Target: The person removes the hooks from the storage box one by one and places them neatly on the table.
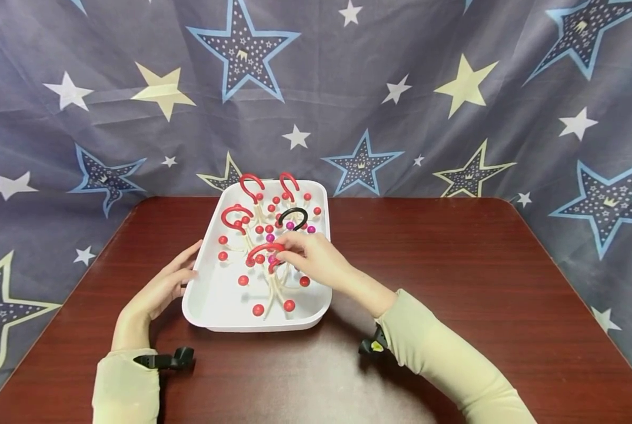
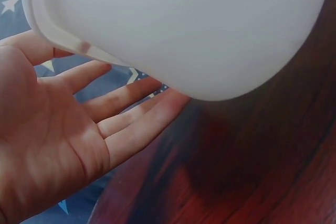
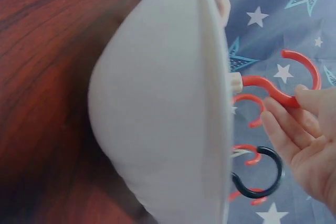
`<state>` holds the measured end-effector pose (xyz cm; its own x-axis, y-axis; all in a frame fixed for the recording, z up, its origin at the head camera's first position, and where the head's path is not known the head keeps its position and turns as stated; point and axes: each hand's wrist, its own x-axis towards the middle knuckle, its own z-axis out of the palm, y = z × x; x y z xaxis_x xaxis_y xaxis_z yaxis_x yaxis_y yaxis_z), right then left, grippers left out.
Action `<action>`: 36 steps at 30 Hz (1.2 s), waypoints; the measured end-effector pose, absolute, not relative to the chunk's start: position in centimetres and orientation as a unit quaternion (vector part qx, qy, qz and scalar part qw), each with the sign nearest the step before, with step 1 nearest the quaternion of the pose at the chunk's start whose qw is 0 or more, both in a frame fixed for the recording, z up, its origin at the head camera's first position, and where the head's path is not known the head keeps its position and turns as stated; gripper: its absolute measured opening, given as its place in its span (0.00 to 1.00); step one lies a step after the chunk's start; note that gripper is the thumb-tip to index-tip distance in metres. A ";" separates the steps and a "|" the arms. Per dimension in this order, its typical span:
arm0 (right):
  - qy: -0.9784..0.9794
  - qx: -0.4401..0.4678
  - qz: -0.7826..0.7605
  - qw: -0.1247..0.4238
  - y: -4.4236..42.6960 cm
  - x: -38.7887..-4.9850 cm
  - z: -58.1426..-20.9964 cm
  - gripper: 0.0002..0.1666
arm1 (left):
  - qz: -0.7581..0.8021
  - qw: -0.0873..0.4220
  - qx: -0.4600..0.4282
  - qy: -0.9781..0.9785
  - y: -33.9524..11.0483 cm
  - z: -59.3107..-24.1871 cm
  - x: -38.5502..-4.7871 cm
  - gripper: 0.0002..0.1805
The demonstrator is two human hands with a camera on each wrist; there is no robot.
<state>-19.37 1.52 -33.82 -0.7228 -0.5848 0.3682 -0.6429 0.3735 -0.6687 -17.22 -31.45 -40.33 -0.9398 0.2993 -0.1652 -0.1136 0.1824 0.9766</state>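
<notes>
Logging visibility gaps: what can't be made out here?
Right wrist view: inside of the white tray, hidden by its wall.
Left wrist view: rest of tray, beyond top edge.
Head view: lower part of the black hook, behind the right hand; pinched part of the red hook, under fingers.

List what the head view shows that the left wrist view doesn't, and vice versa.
Head only: the inside of the white tray, several red hooks, a black hook, red balls, magenta balls, and the right hand pinching the front red hook.

Left wrist only: the palm of the left hand, turned to the camera, and the white tray's outer surface close by.

Both: the left hand at the white tray, the dark red table and the star-patterned backdrop.
</notes>
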 end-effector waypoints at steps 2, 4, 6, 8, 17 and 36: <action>-0.824 0.365 0.431 0.045 2.0 -19.4 -33.3 0.11 | 0.635 0.163 0.058 0.753 -31.4 -40.3 -17.2 0.36; -0.818 0.359 0.447 0.054 2.5 -19.4 -32.8 0.13 | 0.634 0.165 0.056 0.753 -31.4 -40.3 -17.1 0.36; -0.812 0.354 0.461 0.060 3.2 -19.5 -32.3 0.13 | 0.636 0.166 0.056 0.751 -31.5 -40.4 -17.1 0.36; -0.804 0.346 0.479 0.064 4.0 -19.6 -31.8 0.12 | 0.639 0.168 0.057 0.749 -31.5 -40.4 -17.1 0.36; -0.780 0.316 0.533 0.084 7.4 -20.6 -30.2 0.11 | 0.640 0.174 0.060 0.746 -31.5 -40.5 -17.2 0.36; -0.821 0.250 0.498 0.122 13.1 -24.2 -30.0 0.13 | 0.632 0.125 0.083 0.760 -31.9 -40.4 -17.2 0.36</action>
<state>-24.20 13.07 -30.01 -0.8450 -0.2886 0.4503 -0.5327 0.3787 -0.7569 -17.16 -31.95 -40.44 -0.9547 0.2850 -0.0854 -0.0323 0.1863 0.9820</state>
